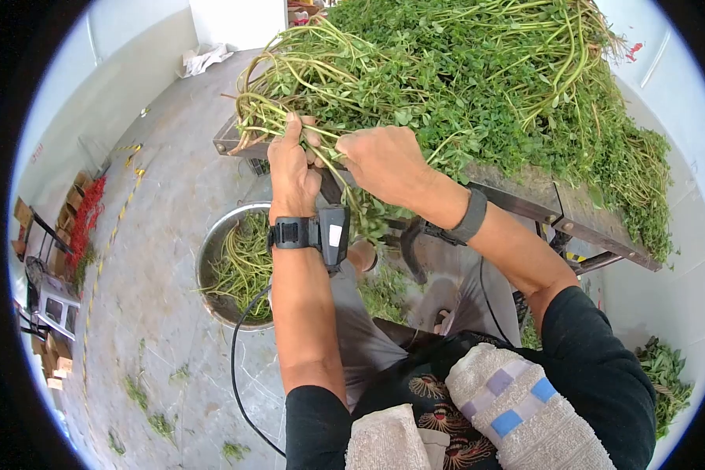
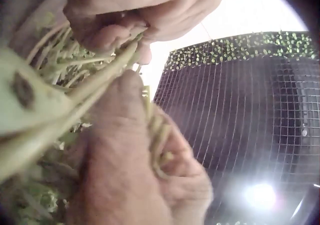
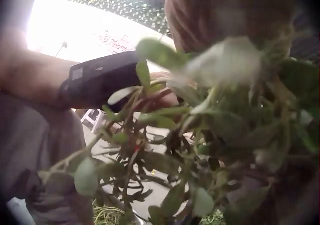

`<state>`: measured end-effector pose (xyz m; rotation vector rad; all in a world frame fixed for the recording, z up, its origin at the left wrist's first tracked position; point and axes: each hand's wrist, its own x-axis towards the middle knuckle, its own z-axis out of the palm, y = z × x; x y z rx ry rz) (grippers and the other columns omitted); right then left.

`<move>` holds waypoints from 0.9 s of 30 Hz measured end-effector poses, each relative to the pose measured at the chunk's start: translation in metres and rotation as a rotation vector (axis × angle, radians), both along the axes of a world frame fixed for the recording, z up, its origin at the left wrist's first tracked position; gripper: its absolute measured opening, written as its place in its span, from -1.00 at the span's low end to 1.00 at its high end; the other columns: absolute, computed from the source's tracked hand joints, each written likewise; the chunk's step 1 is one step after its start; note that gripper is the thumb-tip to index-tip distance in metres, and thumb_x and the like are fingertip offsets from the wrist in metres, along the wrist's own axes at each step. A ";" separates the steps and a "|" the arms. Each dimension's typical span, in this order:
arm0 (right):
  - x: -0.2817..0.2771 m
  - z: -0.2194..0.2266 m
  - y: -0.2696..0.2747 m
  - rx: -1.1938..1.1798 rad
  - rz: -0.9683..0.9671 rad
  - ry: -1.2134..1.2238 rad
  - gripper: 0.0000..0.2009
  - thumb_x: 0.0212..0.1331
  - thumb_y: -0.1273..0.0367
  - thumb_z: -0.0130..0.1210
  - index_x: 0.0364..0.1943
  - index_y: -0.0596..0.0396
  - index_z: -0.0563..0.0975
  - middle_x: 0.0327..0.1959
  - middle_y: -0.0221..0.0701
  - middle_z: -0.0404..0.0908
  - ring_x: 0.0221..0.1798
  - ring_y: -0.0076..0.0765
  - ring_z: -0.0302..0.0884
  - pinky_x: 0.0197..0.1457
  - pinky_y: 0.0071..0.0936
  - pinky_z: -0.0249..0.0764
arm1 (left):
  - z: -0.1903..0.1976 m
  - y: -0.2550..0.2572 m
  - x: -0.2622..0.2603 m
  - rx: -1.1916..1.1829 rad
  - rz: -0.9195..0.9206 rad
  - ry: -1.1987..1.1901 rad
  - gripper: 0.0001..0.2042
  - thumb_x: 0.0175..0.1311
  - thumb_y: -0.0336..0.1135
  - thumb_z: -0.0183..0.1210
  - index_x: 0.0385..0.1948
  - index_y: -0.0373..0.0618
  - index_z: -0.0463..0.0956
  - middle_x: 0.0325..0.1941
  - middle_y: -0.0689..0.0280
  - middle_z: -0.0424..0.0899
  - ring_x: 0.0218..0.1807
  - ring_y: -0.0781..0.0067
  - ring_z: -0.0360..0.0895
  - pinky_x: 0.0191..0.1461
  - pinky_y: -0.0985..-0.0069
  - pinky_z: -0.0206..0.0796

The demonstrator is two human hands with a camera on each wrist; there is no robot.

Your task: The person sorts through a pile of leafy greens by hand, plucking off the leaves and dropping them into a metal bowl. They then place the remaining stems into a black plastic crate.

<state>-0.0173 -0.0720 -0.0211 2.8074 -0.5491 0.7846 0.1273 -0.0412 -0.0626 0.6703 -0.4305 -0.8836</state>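
In the head view the left hand [image 1: 292,164] grips several pale green stems [image 1: 262,117] at the left corner of the plant heap. Close on its right, the right hand [image 1: 384,160] pinches a stem, its fingers curled. Both hands meet on the stems in the left wrist view, the right hand [image 2: 150,9] above and the left hand [image 2: 125,150] below, thumb against a stem [image 2: 107,77]. A leafy sprig [image 1: 360,207] hangs below the hands. Leaves [image 3: 170,200] fill much of the right wrist view and partly hide the fingers there.
A large heap of leafy plants [image 1: 462,78] covers the table, whose front edge [image 1: 517,205] shows. Below it at the left, a metal basin [image 1: 205,266] holds cut stems [image 1: 243,266]. Plant scraps [image 1: 160,425] lie on the floor. A black cable [image 1: 235,368] runs beside the left arm.
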 end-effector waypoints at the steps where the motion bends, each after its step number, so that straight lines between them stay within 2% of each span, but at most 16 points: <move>1: -0.003 0.001 0.005 -0.014 0.030 -0.035 -0.92 -0.01 0.40 0.02 -0.54 0.10 0.44 -0.58 -0.21 0.51 -0.44 0.00 0.52 -0.46 -0.15 0.41 | -0.004 -0.003 0.001 -0.016 -0.021 -0.003 -0.72 0.35 -0.14 -0.03 -0.36 -0.21 0.43 -0.72 0.43 0.35 -0.75 0.61 0.14 -0.69 0.65 -0.02; 4: -0.014 0.002 0.013 0.003 0.078 -0.121 -0.91 0.02 0.41 0.01 -0.54 0.12 0.44 -0.58 -0.22 0.50 -0.46 0.00 0.50 -0.47 -0.20 0.39 | -0.005 -0.010 -0.005 -0.052 -0.087 0.047 -0.73 0.34 -0.16 -0.01 -0.37 -0.21 0.44 -0.70 0.44 0.34 -0.74 0.62 0.14 -0.68 0.65 -0.02; 6: -0.024 0.007 0.020 0.028 0.104 -0.165 -0.89 0.04 0.39 0.01 -0.54 0.13 0.44 -0.58 -0.22 0.49 -0.47 0.00 0.49 -0.48 -0.24 0.37 | -0.008 -0.014 -0.002 -0.055 -0.030 0.069 -0.74 0.34 -0.17 0.00 -0.38 -0.20 0.44 -0.69 0.44 0.34 -0.72 0.64 0.14 -0.67 0.67 -0.02; 8: -0.043 0.018 0.031 0.194 0.142 -0.313 -0.84 0.07 0.33 0.04 -0.54 0.12 0.46 -0.57 -0.21 0.52 -0.51 -0.03 0.49 -0.48 -0.17 0.35 | -0.009 -0.013 0.003 -0.081 -0.026 0.162 -0.75 0.35 -0.18 -0.01 -0.37 -0.20 0.44 -0.69 0.44 0.33 -0.70 0.65 0.15 -0.65 0.69 -0.03; 9: -0.052 0.022 0.027 0.466 0.190 -0.364 -0.71 0.15 0.20 0.08 -0.51 0.15 0.46 -0.69 -0.34 0.46 -0.65 -0.26 0.38 -0.58 -0.34 0.23 | -0.009 -0.009 0.004 -0.100 -0.056 0.135 -0.75 0.36 -0.17 -0.03 -0.36 -0.19 0.44 -0.69 0.45 0.34 -0.69 0.68 0.15 -0.63 0.71 -0.03; 10: -0.056 0.021 0.018 0.466 0.185 -0.369 -0.71 0.15 0.20 0.08 -0.51 0.15 0.46 -0.69 -0.34 0.46 -0.65 -0.26 0.38 -0.58 -0.34 0.23 | -0.009 -0.007 0.003 -0.098 -0.062 0.131 -0.75 0.36 -0.17 -0.03 -0.36 -0.19 0.44 -0.69 0.45 0.34 -0.69 0.68 0.15 -0.63 0.71 -0.03; 12: -0.059 0.018 0.004 1.024 0.221 -0.429 -0.62 0.15 0.09 0.10 -0.49 0.17 0.47 -0.72 -0.57 0.32 -0.66 -0.61 0.20 -0.61 -0.54 0.11 | -0.005 -0.004 0.001 -0.043 -0.120 0.110 -0.74 0.36 -0.16 -0.04 -0.36 -0.19 0.43 -0.68 0.46 0.35 -0.69 0.70 0.14 -0.64 0.71 -0.04; 13: -0.063 0.015 0.002 1.092 0.225 -0.439 -0.55 0.16 0.01 0.08 -0.46 0.20 0.50 -0.68 -0.66 0.23 -0.59 -0.77 0.10 -0.62 -0.66 0.02 | -0.004 -0.006 0.002 -0.049 -0.136 0.096 -0.74 0.36 -0.14 -0.04 -0.34 -0.18 0.42 -0.67 0.46 0.36 -0.69 0.72 0.17 -0.65 0.74 0.02; 16: -0.061 0.003 0.004 1.219 0.094 -0.437 -0.58 0.16 0.06 0.09 -0.37 0.23 0.54 -0.69 -0.63 0.29 -0.60 -0.75 0.13 -0.60 -0.63 0.06 | -0.003 -0.003 0.000 -0.098 -0.212 0.170 -0.74 0.36 -0.15 -0.04 -0.30 -0.19 0.41 -0.67 0.46 0.38 -0.69 0.72 0.21 -0.65 0.78 0.10; 17: -0.056 -0.004 0.001 1.110 0.132 -0.456 -0.62 0.14 0.14 0.12 -0.31 0.26 0.56 -0.67 -0.58 0.34 -0.58 -0.71 0.18 -0.56 -0.61 0.14 | -0.004 -0.004 0.000 -0.125 -0.229 0.154 -0.74 0.36 -0.16 -0.05 -0.27 -0.21 0.38 -0.65 0.44 0.39 -0.69 0.72 0.24 -0.64 0.79 0.16; 20: -0.047 -0.018 -0.002 1.172 0.179 -0.418 -0.69 0.11 0.22 0.13 -0.31 0.27 0.58 -0.65 -0.54 0.41 -0.57 -0.65 0.23 -0.50 -0.57 0.21 | -0.006 -0.005 0.002 -0.080 -0.222 0.178 -0.74 0.36 -0.16 -0.04 -0.27 -0.22 0.38 -0.64 0.41 0.40 -0.69 0.71 0.23 -0.64 0.78 0.15; 22: -0.043 -0.021 0.000 1.294 0.109 -0.376 -0.73 0.08 0.28 0.13 -0.35 0.26 0.60 -0.64 -0.50 0.45 -0.56 -0.63 0.24 -0.48 -0.55 0.24 | -0.007 -0.004 0.002 -0.086 -0.255 0.143 -0.73 0.36 -0.16 -0.05 -0.26 -0.23 0.38 -0.62 0.39 0.40 -0.68 0.70 0.23 -0.62 0.75 0.17; 24: -0.039 -0.032 -0.004 1.199 0.109 -0.247 -0.72 0.05 0.27 0.14 -0.34 0.26 0.59 -0.68 -0.41 0.46 -0.59 -0.58 0.24 -0.48 -0.51 0.25 | 0.001 0.001 -0.007 -0.045 -0.191 0.136 -0.78 0.33 -0.17 0.01 -0.32 -0.14 0.38 -0.63 0.43 0.39 -0.71 0.74 0.19 -0.65 0.83 0.13; 25: -0.038 -0.037 -0.007 1.110 0.089 -0.210 -0.72 0.04 0.25 0.11 -0.41 0.26 0.58 -0.72 -0.31 0.42 -0.62 -0.50 0.28 -0.48 -0.46 0.28 | 0.003 0.002 -0.008 -0.040 -0.193 0.136 -0.78 0.33 -0.17 0.01 -0.32 -0.14 0.38 -0.63 0.43 0.39 -0.71 0.74 0.19 -0.65 0.83 0.13; 26: -0.038 -0.038 -0.008 1.114 0.086 -0.212 -0.72 0.04 0.25 0.11 -0.41 0.26 0.58 -0.72 -0.31 0.42 -0.62 -0.50 0.28 -0.48 -0.46 0.28 | 0.004 0.003 -0.008 -0.021 -0.176 0.118 -0.78 0.33 -0.17 0.00 -0.31 -0.15 0.38 -0.63 0.42 0.39 -0.71 0.73 0.20 -0.65 0.82 0.14; 27: -0.038 -0.039 -0.008 1.002 0.031 -0.243 -0.71 0.03 0.24 0.08 -0.46 0.27 0.56 -0.74 -0.28 0.39 -0.63 -0.45 0.30 -0.48 -0.43 0.29 | 0.003 0.003 -0.008 -0.004 -0.159 0.101 -0.78 0.34 -0.17 0.00 -0.31 -0.16 0.38 -0.64 0.41 0.39 -0.71 0.72 0.20 -0.65 0.82 0.14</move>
